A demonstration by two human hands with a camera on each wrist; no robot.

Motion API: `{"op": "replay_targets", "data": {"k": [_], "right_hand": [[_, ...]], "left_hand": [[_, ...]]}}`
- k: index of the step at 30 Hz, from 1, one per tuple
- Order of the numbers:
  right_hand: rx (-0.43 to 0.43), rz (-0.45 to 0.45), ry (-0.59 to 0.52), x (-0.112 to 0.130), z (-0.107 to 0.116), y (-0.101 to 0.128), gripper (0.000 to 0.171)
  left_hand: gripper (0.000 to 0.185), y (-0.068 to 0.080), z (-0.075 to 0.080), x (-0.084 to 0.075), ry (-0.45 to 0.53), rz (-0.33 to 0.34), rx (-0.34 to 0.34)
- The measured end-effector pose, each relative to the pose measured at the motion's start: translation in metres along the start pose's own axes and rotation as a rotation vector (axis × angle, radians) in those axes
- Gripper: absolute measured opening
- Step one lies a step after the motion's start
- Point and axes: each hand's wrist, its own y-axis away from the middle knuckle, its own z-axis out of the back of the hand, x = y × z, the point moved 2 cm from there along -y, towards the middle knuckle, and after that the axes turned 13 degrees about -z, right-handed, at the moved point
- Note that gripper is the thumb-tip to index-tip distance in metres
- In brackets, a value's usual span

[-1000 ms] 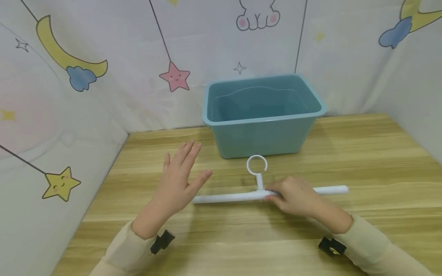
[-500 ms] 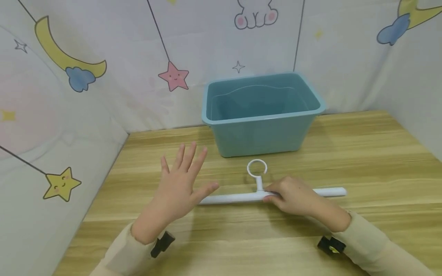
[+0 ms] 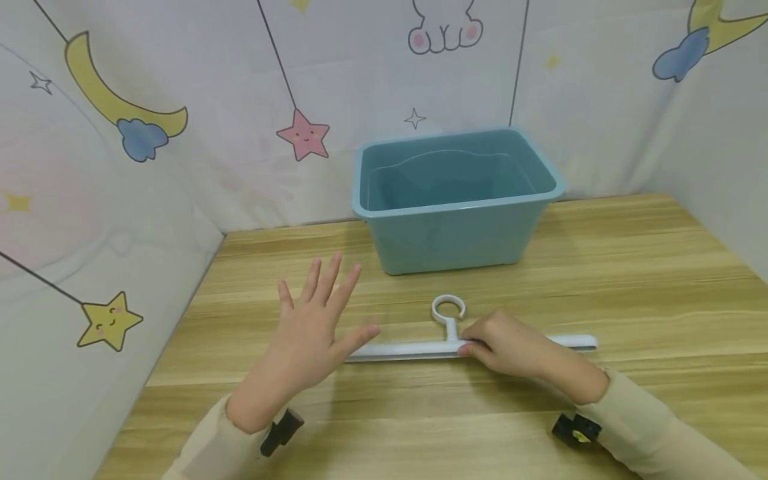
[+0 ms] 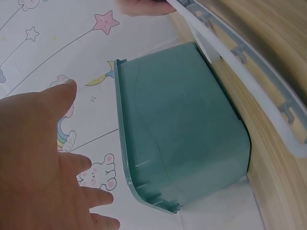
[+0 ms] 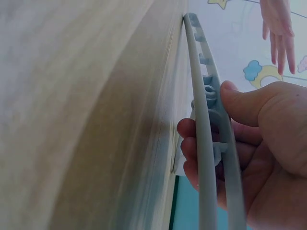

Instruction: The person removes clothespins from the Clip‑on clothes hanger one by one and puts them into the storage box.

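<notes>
A white plastic clothes hanger (image 3: 408, 349), a straight bar with an open ring hook (image 3: 436, 312) on top, spans the space in front of the bin. Just right of the hook, my right hand (image 3: 510, 343) grips the bar. In the right wrist view the bar (image 5: 199, 96) is hollow, with small hooks inside, and the fingers curl round it with the thumb on the near side. My left hand (image 3: 312, 337) hangs over the hanger's left end with fingers spread, holding nothing. It hides the tip of that end in the head view.
A blue-green plastic bin (image 3: 456, 240) stands behind the hanger, against a white cloth (image 3: 240, 100) printed with stars and moons. The wood-grain tabletop (image 3: 408, 427) extends in front, bordered by cloth on the left and right.
The hanger has turned in my right hand: its ring hook sits lower in view and the bar's hollow slot faces me. My left hand has shifted slightly right and its fingers have spread wider.
</notes>
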Motion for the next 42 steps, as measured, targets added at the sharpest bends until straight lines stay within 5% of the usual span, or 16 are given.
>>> {"op": "replay_targets", "data": {"k": [23,35,42], "right_hand": [[0.065,0.000,0.019,-0.005,-0.008,-0.001,0.010],[0.114,-0.071,-0.075,-0.014,-0.004,-0.004,0.020],[0.076,-0.127,-0.035,-0.019,0.006,0.005,0.024]], "left_hand": [[0.084,0.004,-0.002,0.003,0.006,0.004,0.010],[0.084,0.005,-0.002,0.005,0.007,0.012,0.009],[0.083,0.003,-0.005,0.009,0.058,0.026,0.032]]}}
